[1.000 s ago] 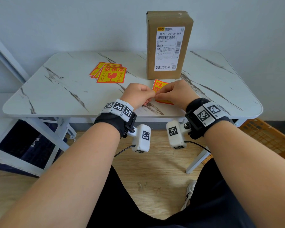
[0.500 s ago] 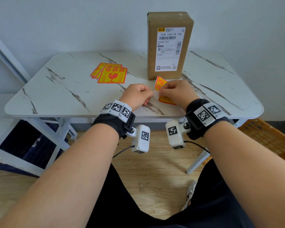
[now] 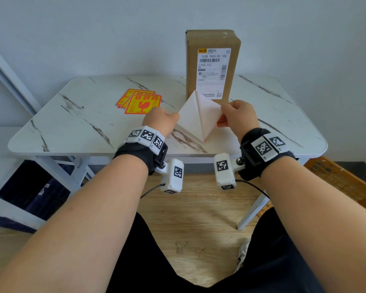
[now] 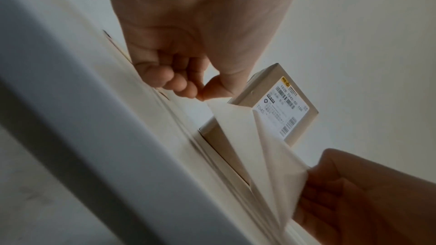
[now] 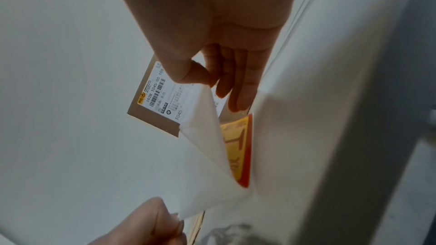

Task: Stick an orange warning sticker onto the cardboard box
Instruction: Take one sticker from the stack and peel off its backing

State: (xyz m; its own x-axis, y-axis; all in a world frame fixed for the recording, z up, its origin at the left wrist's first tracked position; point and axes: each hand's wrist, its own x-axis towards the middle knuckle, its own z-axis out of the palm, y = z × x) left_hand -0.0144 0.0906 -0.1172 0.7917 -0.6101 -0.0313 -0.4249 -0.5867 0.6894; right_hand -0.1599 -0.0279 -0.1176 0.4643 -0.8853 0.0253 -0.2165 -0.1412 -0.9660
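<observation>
The cardboard box (image 3: 211,41) stands upright at the back of the table, its white shipping label facing me; it also shows in the wrist views (image 4: 259,85) (image 5: 160,96). In front of it I hold one sticker sheet above the table, split into two flaps joined along a middle line. My left hand (image 3: 176,119) (image 4: 200,94) pinches the white backing flap (image 3: 188,117). My right hand (image 3: 222,107) (image 5: 207,83) pinches the sticker flap (image 3: 209,115), white side toward me. Its orange face (image 5: 238,146) shows in the right wrist view.
A stack of orange warning stickers (image 3: 143,102) lies on the marble-patterned table (image 3: 72,123), left of the box. An orange crate (image 3: 342,180) sits on the floor at the right. A white frame (image 3: 9,81) and a dark bin (image 3: 30,193) are at the left.
Both hands were together at a corner of the sticker near the tabletop. They have moved apart and risen, and the sheet has opened into two flaps.
</observation>
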